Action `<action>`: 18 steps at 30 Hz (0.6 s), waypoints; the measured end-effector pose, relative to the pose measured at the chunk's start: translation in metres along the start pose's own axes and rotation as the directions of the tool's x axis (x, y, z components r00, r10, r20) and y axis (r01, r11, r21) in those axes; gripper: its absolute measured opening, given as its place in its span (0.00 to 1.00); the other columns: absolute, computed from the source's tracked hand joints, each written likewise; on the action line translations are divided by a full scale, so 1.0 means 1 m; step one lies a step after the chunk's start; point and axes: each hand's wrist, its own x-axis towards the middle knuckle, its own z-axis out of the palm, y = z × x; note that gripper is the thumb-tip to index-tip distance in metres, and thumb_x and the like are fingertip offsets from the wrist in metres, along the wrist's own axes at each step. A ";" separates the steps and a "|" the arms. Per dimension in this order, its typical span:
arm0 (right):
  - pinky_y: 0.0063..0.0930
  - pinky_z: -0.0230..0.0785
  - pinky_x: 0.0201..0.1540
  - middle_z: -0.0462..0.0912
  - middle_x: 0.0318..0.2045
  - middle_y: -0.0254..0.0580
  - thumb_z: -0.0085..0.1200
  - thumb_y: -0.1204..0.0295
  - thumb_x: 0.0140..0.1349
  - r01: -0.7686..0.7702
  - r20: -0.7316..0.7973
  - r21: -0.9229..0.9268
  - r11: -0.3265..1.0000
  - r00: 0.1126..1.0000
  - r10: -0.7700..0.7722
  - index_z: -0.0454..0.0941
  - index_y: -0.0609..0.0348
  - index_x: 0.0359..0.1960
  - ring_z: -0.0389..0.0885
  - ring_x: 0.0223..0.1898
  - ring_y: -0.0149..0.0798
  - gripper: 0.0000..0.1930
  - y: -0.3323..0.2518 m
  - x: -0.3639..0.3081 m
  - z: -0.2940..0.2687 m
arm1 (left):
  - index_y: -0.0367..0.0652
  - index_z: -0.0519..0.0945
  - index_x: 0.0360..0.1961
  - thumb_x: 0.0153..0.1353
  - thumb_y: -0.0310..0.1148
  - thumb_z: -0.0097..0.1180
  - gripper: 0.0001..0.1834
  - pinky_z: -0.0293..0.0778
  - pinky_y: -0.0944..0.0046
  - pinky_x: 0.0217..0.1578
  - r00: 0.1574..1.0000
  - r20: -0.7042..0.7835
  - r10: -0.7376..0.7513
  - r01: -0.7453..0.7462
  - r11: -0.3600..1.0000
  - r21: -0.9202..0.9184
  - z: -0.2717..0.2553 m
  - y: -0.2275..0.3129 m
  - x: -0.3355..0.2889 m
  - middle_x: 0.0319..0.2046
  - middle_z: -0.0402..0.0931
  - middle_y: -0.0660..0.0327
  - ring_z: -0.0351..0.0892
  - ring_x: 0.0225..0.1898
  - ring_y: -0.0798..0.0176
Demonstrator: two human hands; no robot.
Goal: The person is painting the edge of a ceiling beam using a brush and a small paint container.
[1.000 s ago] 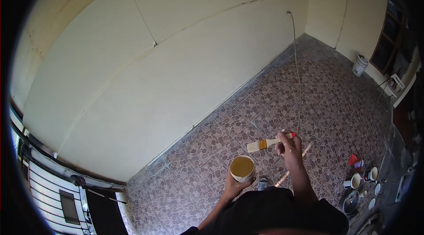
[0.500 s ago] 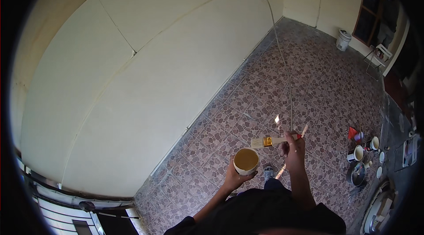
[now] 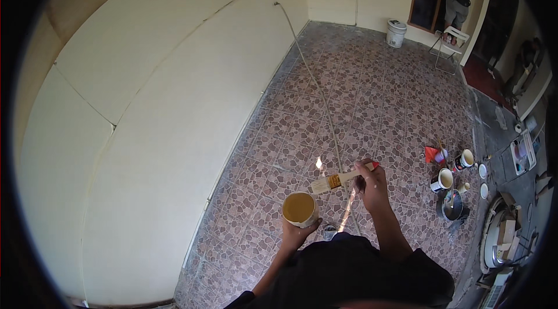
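Left hand (image 3: 295, 236) wraps around the cup (image 3: 312, 219), mouth up, presumably keeping the yellowish liquid (image 3: 299, 207) in. At the cup's two o'clock, right hand (image 3: 372, 186) pinches the paintbrush (image 3: 335, 181) by its handle, leaving the bristles free. Three o'clock from there: open pots (image 3: 437, 185); farther, twelve o'clock, a white bucket (image 3: 396, 37).

From my end this looks like a house, either a room or a covered porch; I can't tell which. I see a plain pale wall (image 3: 168, 152) at nine o'clock, stone-patterned floor tiles (image 3: 372, 100), and a wood-framed window (image 3: 427, 1) between one and two. A brush (image 3: 333, 181) and open pots (image 3: 442, 180) towards four add decorating gear.
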 end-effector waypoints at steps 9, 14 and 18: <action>0.21 0.65 0.23 0.80 0.21 0.33 0.58 0.64 0.76 -0.006 0.088 -0.039 0.999 0.996 0.010 0.80 0.59 0.37 0.74 0.19 0.24 0.12 -0.013 0.087 -0.009 | 0.37 0.75 0.61 0.48 0.36 0.84 0.41 0.80 0.56 0.56 0.997 -0.042 0.062 -0.060 0.997 0.054 0.026 -0.010 0.078 0.54 0.82 0.53 0.84 0.54 0.56; 0.20 0.65 0.23 0.80 0.22 0.32 0.58 0.63 0.77 -0.051 0.096 -0.004 0.999 0.994 0.051 0.80 0.56 0.36 0.75 0.20 0.23 0.12 -0.005 0.141 0.025 | 0.35 0.76 0.60 0.47 0.33 0.84 0.40 0.79 0.55 0.54 0.999 -0.023 0.038 -0.038 0.999 0.006 0.013 -0.012 0.142 0.51 0.81 0.54 0.83 0.51 0.57; 0.21 0.65 0.24 0.81 0.24 0.31 0.58 0.63 0.77 -0.032 0.114 -0.049 0.998 0.993 0.037 0.81 0.56 0.37 0.76 0.21 0.23 0.11 -0.018 0.180 0.049 | 0.34 0.75 0.60 0.48 0.32 0.83 0.40 0.79 0.56 0.53 0.998 0.047 0.048 -0.051 0.997 0.058 -0.003 -0.021 0.206 0.52 0.80 0.55 0.82 0.51 0.59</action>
